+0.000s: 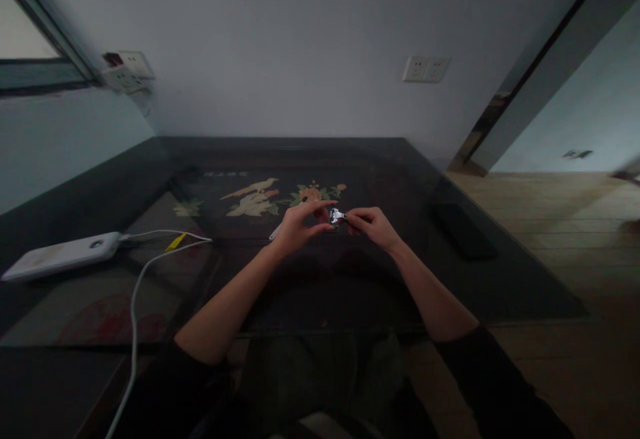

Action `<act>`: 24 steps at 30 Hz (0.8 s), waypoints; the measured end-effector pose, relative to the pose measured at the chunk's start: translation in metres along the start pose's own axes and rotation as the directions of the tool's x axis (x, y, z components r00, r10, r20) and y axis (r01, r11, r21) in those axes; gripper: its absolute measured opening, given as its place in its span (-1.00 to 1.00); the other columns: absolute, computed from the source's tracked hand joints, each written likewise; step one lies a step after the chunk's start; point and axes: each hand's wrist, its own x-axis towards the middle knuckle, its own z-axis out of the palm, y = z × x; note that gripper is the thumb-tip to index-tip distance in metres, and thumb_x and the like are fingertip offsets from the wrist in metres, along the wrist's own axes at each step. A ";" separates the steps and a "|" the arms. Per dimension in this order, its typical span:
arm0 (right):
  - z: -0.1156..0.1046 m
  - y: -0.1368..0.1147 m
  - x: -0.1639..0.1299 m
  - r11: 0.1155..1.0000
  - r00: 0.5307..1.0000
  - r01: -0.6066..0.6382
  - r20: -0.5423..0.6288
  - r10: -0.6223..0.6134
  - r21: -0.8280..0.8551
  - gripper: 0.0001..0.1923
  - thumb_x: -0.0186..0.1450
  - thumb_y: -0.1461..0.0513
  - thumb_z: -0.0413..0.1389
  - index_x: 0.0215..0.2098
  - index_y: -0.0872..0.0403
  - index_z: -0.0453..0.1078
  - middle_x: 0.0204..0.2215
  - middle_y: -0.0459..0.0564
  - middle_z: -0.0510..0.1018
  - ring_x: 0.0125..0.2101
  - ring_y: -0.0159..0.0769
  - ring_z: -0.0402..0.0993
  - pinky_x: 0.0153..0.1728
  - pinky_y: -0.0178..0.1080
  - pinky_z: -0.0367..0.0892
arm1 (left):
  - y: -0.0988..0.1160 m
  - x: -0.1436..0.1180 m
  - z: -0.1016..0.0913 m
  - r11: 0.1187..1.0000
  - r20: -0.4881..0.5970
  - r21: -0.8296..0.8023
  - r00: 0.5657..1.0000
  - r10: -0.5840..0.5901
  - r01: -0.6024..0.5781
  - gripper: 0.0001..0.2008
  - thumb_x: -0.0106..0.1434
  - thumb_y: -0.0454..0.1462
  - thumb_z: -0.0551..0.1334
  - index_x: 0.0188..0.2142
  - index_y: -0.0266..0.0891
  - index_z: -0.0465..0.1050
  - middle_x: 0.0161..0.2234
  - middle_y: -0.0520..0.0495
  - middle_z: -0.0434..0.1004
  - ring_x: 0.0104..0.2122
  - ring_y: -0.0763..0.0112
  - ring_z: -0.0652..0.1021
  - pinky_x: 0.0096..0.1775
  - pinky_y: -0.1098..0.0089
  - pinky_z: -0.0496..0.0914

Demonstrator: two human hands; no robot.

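While both forearms reach forward over the dark table [380, 179], the hands meet above its middle, at about twelve o'clock from the person's lap. The left hand [299, 227] is half curled, its thumb and forefinger stretched toward a small shiny metal piece [336, 215] and touching its left end. The right hand [373, 225] is closed more tightly, pinching the same piece from the three o'clock side with its fingertips; what the piece is cannot be told in the dim light. It sits between the two hands, just above the tabletop. Under the left hand a pale slim thing [275, 232] peeks out at eight o'clock, too hidden to name. Behind the hands lies a painted bird-and-flower picture [260, 199]. Off at nine o'clock a white power bank [63, 254] rests on the table, with a white cable [135, 292] running from it toward the near edge. At three o'clock lies a dark flat phone [463, 229].
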 end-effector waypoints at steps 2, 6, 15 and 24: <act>0.000 -0.001 0.000 1.000 1.000 0.005 0.008 -0.005 0.000 -0.53 0.26 -0.11 0.11 -0.45 0.13 0.47 -0.63 -0.11 0.41 -0.58 -0.42 0.25 -0.50 -0.30 0.15 | 0.001 0.001 0.000 0.999 -0.005 -0.009 1.000 0.031 -0.031 -0.54 0.21 -0.10 0.33 0.05 -0.26 0.45 -0.37 -0.04 0.57 -0.39 0.45 0.55 -0.25 0.42 0.44; -0.001 0.000 0.000 1.000 1.000 0.011 0.007 -0.011 0.004 -0.54 0.26 -0.11 0.11 -0.44 0.12 0.48 -0.63 -0.12 0.41 -0.58 -0.42 0.24 -0.50 -0.30 0.14 | 0.002 0.002 -0.001 0.998 -0.011 -0.025 0.998 0.065 -0.065 -0.53 0.20 -0.11 0.34 0.06 -0.26 0.45 -0.39 -0.02 0.57 -0.40 0.47 0.55 -0.26 0.44 0.44; -0.003 0.001 0.000 1.000 0.999 0.000 0.034 0.001 -0.017 -0.53 0.25 -0.11 0.11 -0.42 0.13 0.50 -0.61 -0.11 0.40 -0.55 -0.40 0.26 -0.49 -0.30 0.13 | 0.007 0.000 0.001 0.997 -0.003 -0.064 0.999 -0.047 0.047 -0.52 0.17 -0.12 0.37 0.05 -0.24 0.49 -0.41 -0.02 0.58 -0.41 0.45 0.56 -0.24 0.40 0.45; -0.005 0.004 0.001 0.999 0.999 -0.018 0.050 0.020 -0.035 -0.55 0.24 -0.10 0.13 -0.40 0.13 0.51 -0.60 -0.10 0.41 -0.53 -0.38 0.29 -0.46 -0.29 0.16 | 0.005 -0.002 0.004 0.987 0.013 -0.107 0.993 -0.118 0.118 -0.52 0.14 -0.14 0.40 0.03 -0.27 0.51 -0.43 -0.03 0.59 -0.41 0.40 0.58 -0.20 0.35 0.47</act>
